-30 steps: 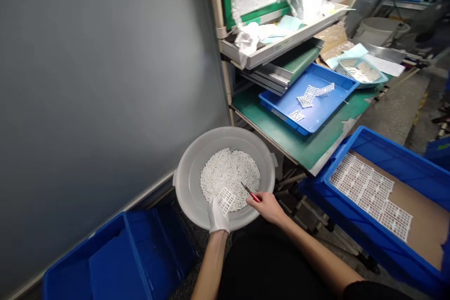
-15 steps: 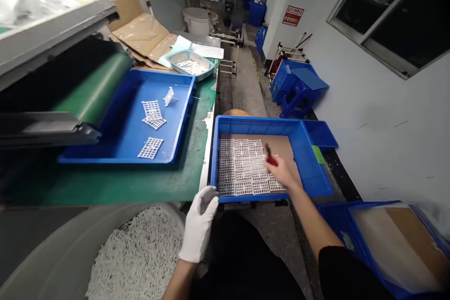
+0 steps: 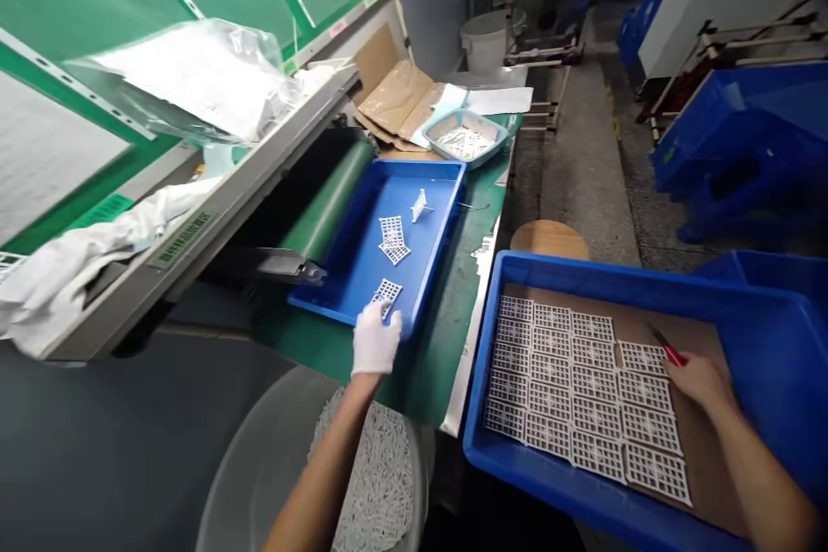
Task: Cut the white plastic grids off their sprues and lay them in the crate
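Observation:
My left hand [image 3: 376, 339], in a white glove, rests at the near rim of a shallow blue tray [image 3: 435, 228] on the green bench. Its fingers close on a small white plastic grid [image 3: 386, 291] at that edge. Two more grids [image 3: 393, 239] and an upright one [image 3: 419, 204] lie farther in the tray. My bare right hand [image 3: 699, 379] holds a red-handled tool [image 3: 666, 348] over a deep blue crate [image 3: 750, 302]. Several white grids [image 3: 575, 379] lie side by side there on brown cardboard.
A grey basin [image 3: 259, 466] of small white pieces stands below between my arms. A pale tray [image 3: 463, 138], cardboard and a green roller [image 3: 329, 198] sit farther along the bench. A round wooden stool [image 3: 548, 239] and stacked blue crates [image 3: 743, 138] stand on the floor at right.
My head has turned left. My left hand reached from the crate's corner to the blue tray and took hold of a grid. My right hand moved to the crate's right side.

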`<action>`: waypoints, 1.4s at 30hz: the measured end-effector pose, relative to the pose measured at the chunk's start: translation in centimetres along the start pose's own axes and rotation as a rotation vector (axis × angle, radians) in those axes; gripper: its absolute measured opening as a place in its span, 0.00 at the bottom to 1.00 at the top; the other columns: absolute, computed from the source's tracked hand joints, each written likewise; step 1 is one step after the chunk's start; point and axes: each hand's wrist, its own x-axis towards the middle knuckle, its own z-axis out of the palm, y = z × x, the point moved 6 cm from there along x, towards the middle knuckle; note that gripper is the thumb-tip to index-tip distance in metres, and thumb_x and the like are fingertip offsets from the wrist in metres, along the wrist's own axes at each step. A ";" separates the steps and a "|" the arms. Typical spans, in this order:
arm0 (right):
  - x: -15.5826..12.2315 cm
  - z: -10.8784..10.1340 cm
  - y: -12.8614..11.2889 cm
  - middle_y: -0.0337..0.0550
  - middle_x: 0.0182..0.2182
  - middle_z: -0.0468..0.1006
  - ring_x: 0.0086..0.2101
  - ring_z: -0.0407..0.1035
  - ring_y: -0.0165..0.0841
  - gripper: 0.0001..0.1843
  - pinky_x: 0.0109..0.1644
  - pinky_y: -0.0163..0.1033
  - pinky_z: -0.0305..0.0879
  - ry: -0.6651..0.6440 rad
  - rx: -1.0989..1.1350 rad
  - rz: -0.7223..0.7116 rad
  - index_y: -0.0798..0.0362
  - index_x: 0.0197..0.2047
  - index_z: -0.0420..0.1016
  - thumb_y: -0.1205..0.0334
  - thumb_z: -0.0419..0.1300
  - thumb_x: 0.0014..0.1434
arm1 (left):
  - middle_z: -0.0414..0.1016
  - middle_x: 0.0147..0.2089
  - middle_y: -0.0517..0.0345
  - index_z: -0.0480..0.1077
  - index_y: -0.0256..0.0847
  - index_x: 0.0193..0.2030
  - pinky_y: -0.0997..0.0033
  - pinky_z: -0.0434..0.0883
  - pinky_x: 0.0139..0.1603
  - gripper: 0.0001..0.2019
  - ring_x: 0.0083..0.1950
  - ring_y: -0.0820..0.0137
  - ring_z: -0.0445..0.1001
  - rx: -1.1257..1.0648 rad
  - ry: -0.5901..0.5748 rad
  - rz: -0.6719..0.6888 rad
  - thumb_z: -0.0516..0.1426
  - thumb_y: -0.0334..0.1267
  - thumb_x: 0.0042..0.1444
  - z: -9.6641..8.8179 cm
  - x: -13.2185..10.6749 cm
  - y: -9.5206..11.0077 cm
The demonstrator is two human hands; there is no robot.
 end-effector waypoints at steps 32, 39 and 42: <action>-44.2 -3.9 -34.6 0.54 0.51 0.72 0.51 0.65 0.48 0.29 0.56 0.55 0.63 0.043 0.131 -1.324 0.54 0.62 0.68 0.45 0.58 0.66 | 0.74 0.50 0.50 0.67 0.44 0.60 0.60 0.69 0.52 0.27 0.49 0.59 0.74 -0.192 -0.097 0.473 0.60 0.33 0.51 -16.1 -24.5 -4.1; -55.2 0.0 -34.5 0.52 0.47 0.74 0.43 0.69 0.44 0.23 0.46 0.49 0.68 -0.030 0.393 -1.120 0.50 0.59 0.70 0.46 0.56 0.66 | 0.72 0.59 0.43 0.62 0.42 0.65 0.54 0.70 0.61 0.41 0.63 0.54 0.70 -1.438 0.122 -0.066 0.55 0.68 0.52 -14.4 -30.1 -11.3; -58.6 0.0 -34.9 0.56 0.50 0.72 0.49 0.67 0.48 0.27 0.50 0.53 0.66 0.057 0.380 -1.269 0.52 0.64 0.66 0.48 0.57 0.66 | 0.77 0.51 0.40 0.72 0.39 0.53 0.52 0.73 0.58 0.55 0.61 0.50 0.72 -1.512 0.127 -0.241 0.34 0.84 0.42 -13.9 -31.8 -13.0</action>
